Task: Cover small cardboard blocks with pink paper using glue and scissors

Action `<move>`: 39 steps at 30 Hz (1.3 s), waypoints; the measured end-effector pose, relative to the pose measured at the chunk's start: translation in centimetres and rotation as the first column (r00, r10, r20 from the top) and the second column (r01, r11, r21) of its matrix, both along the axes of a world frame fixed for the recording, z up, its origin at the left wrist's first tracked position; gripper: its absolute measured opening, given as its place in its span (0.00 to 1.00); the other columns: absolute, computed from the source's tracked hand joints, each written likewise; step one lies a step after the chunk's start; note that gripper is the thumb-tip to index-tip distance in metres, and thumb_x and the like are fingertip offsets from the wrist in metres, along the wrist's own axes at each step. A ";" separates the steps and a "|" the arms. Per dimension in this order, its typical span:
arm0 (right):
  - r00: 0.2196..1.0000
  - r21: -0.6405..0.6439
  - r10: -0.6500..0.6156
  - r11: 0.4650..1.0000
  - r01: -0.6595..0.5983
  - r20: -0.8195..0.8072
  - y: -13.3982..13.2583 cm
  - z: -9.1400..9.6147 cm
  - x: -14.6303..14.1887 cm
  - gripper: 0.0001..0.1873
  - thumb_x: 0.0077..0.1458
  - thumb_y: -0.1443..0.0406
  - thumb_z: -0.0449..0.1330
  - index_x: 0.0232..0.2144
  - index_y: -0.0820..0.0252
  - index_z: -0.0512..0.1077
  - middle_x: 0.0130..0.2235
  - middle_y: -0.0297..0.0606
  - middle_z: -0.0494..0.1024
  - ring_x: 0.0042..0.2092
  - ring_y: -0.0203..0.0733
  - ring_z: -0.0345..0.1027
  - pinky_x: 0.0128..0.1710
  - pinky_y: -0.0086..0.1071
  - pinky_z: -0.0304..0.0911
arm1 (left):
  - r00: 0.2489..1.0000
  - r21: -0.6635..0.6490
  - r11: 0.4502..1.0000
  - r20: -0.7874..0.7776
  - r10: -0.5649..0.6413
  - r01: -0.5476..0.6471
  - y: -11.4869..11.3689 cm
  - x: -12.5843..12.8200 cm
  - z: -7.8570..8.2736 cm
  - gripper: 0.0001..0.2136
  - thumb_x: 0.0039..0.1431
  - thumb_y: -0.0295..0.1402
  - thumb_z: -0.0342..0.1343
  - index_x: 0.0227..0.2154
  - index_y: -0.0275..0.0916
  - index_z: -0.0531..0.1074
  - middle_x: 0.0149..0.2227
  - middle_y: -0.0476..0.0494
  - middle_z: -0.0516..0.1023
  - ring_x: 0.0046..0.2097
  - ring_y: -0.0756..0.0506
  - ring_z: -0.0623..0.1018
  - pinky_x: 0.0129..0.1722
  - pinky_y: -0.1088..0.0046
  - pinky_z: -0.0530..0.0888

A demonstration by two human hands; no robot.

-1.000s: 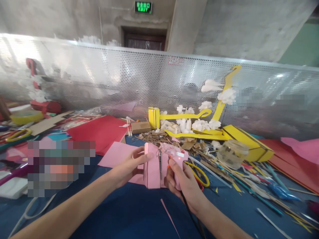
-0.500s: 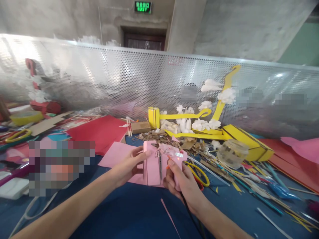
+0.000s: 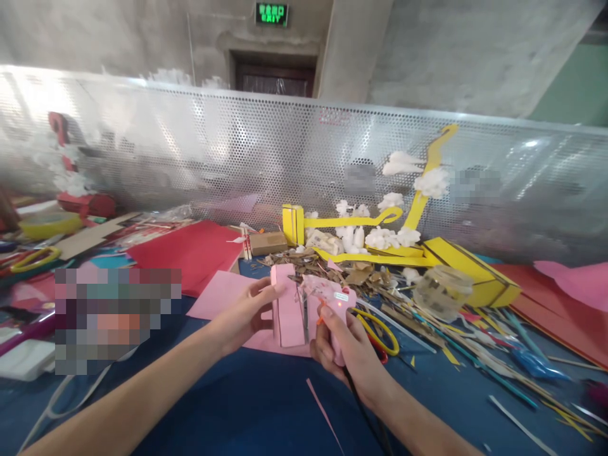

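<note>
My left hand (image 3: pixel 251 311) grips a pink paper-covered box (image 3: pixel 289 313) by its left side, thumb over the front face and fingers at the edge. A pink hot glue gun (image 3: pixel 342 301) with a lit orange light is wrapped in my right hand (image 3: pixel 349 345), its forefinger side near the orange trigger. Its nozzle points left to the box's upper right edge; whether it touches I cannot tell. A black cord (image 3: pixel 358 399) runs down from the handle. Pink paper (image 3: pixel 216 299) lies flat on the blue table behind and below the box.
Yellow-handled scissors (image 3: pixel 387 332) lie just right of my right hand. Cardboard scraps (image 3: pixel 356 275) and thin strips pile up behind. Yellow paper constructions (image 3: pixel 475 272) with white fluff stand before a perforated metal screen (image 3: pixel 304 152). Red paper (image 3: pixel 194 253) is at left, a clear jar (image 3: pixel 444 292) at right.
The pink box has tilted and shifted slightly left and up in my left hand. The glue gun in my right hand stays almost in place.
</note>
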State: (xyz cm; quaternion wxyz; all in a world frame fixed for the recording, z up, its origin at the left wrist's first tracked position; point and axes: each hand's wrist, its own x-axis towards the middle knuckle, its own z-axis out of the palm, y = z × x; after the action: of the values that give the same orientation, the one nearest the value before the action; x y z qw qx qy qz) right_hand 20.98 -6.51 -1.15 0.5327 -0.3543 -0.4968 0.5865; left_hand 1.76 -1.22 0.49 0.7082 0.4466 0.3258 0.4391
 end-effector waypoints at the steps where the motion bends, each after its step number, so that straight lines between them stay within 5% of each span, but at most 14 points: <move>1: 1.000 0.005 -0.009 1.000 0.009 0.017 0.1 -0.1 0.0 0.35 0.60 0.40 0.60 0.15 0.58 0.62 0.11 0.23 0.56 0.12 0.26 0.48 0.16 0.26 0.41 | 1.000 -0.006 1.000 0.005 0.008 -0.008 0.0 0.0 -0.1 0.21 0.52 0.46 0.71 0.44 0.41 0.77 0.36 0.44 0.79 0.37 0.44 0.78 0.35 0.68 0.75; 9: 0.999 0.013 -0.041 0.999 0.040 0.031 0.1 -0.1 0.0 0.34 0.60 0.41 0.61 0.16 0.58 0.61 0.11 0.23 0.55 0.12 0.26 0.48 0.15 0.26 0.41 | 0.997 -0.046 0.996 0.015 0.072 -0.072 -0.3 0.4 -0.1 0.23 0.49 0.47 0.73 0.44 0.42 0.76 0.32 0.48 0.77 0.36 0.46 0.77 0.34 0.71 0.74; 16: 0.999 0.018 0.038 0.999 -0.037 -0.030 -0.1 0.0 -0.3 0.34 0.61 0.42 0.60 0.15 0.59 0.62 0.12 0.24 0.59 0.12 0.24 0.47 0.18 0.28 0.47 | 0.995 -0.042 0.996 0.060 0.081 -0.078 0.1 0.2 -0.1 0.23 0.50 0.49 0.71 0.42 0.40 0.76 0.41 0.40 0.79 0.41 0.42 0.78 0.37 0.67 0.76; 30: 1.000 0.012 0.012 1.000 -0.012 -0.014 -0.3 0.1 -0.2 0.33 0.63 0.43 0.60 0.16 0.59 0.61 0.13 0.23 0.59 0.13 0.24 0.48 0.18 0.27 0.47 | 0.987 -0.029 0.993 0.114 0.114 -0.112 0.7 0.1 -0.4 0.19 0.51 0.47 0.71 0.40 0.40 0.78 0.42 0.41 0.81 0.41 0.43 0.78 0.35 0.68 0.77; 39: 1.000 0.013 -0.011 1.000 0.011 0.028 0.1 -0.8 -0.2 0.30 0.61 0.45 0.62 0.19 0.59 0.63 0.15 0.25 0.64 0.12 0.25 0.52 0.13 0.24 0.41 | 0.985 0.000 0.989 0.086 0.150 -0.150 0.7 0.0 -0.5 0.23 0.49 0.48 0.72 0.43 0.40 0.78 0.46 0.37 0.82 0.43 0.39 0.80 0.38 0.64 0.79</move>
State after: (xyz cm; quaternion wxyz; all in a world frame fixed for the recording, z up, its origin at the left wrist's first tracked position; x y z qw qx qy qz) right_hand 20.74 -6.39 -1.99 0.5312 -0.3617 -0.5061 0.5751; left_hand 1.75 -0.52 0.01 0.6849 0.4040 0.3264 0.5110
